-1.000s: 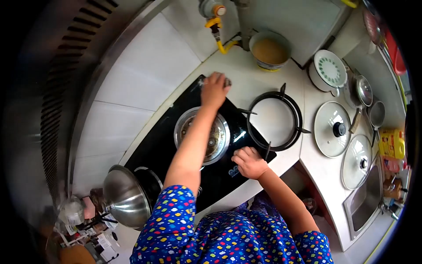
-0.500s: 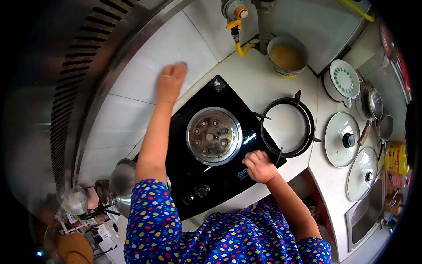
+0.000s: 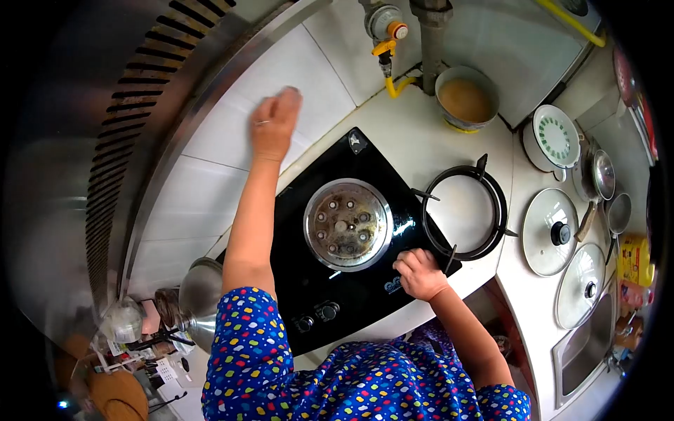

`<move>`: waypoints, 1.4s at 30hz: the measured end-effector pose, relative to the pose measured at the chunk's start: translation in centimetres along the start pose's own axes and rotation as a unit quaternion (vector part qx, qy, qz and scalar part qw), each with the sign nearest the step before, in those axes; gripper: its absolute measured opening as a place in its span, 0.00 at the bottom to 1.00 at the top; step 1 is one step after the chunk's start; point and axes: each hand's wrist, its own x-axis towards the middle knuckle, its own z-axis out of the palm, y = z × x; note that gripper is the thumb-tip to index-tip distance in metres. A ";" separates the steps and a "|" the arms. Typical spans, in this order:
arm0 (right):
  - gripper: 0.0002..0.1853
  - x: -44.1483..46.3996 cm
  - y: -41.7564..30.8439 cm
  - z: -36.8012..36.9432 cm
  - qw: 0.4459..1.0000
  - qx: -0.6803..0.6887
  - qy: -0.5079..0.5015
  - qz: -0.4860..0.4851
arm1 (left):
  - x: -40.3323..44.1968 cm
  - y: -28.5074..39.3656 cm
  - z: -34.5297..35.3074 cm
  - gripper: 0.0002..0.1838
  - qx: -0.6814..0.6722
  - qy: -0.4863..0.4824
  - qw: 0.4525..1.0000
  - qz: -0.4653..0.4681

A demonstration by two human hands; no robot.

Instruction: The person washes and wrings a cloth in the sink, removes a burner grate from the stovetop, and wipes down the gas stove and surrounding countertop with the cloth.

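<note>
My left hand (image 3: 276,125) is raised in front of the white wall tiles, beyond the far left edge of the black gas stove (image 3: 372,309). Its fingers are bent close together and slightly blurred; whatever they may hold is hidden. A ring shows on one finger. My right hand (image 3: 421,275) rests with curled fingers on the stove's near right part, beside the black pan support (image 3: 500,210); anything under the fingers is hidden. Between my hands lies the round, stained burner (image 3: 348,224). The pan support sits off the burner, over the counter and the stove's right corner.
A bowl of brownish liquid (image 3: 466,102) stands at the back. Right are a white pot (image 3: 554,140), two glass lids (image 3: 544,231) and a sink (image 3: 579,358). A metal dome (image 3: 202,295) is at left; a yellow gas hose (image 3: 400,87) is behind.
My left hand has moved left from the stove's far corner to the tiles, uncovering the burner. My right hand has stayed on the stove. The view has shifted, showing the stove farther right.
</note>
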 end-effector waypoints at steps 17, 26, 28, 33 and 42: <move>0.16 0.3 0.0 0.0 1.000 -0.010 0.011 0.000 | -0.6 4.4 4.2 0.13 -0.174 -0.140 0.973 0.052; 0.17 0.3 0.3 -0.1 1.000 -0.019 0.011 -0.013 | 4.1 12.3 10.4 0.13 -0.191 -0.060 0.980 -0.003; 0.19 0.1 0.4 -0.3 1.000 -0.001 0.000 -0.002 | 2.5 11.3 11.6 0.13 -0.129 -0.131 0.980 0.077; 0.19 0.1 0.4 -0.1 1.000 -0.003 0.003 -0.005 | -1.6 10.4 10.0 0.16 -0.129 -0.167 0.974 0.075; 0.16 0.3 0.6 -0.2 1.000 -0.004 0.015 -0.010 | 4.4 13.0 11.0 0.13 -0.203 -0.088 0.975 0.024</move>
